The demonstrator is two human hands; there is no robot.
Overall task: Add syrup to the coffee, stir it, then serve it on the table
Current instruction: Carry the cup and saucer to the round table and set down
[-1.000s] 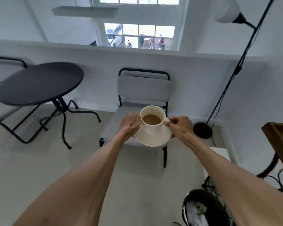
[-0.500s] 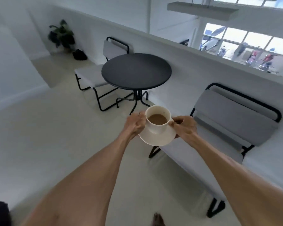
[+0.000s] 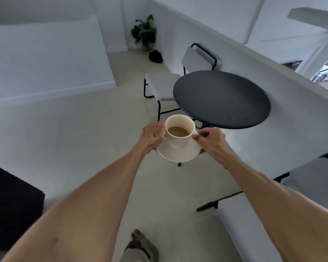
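Writing or labels: none legible. Cup of coffee stands on its saucer at frame centre, left hand and right hand each gripping a saucer edge. Round black table, upper right, looks larger and nearer than before.

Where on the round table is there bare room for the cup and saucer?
The whole dark round table top shows bare, from the near edge by the cup across to the chair side. Both the left hand and right hand hold the saucer. Nothing looks crowded.
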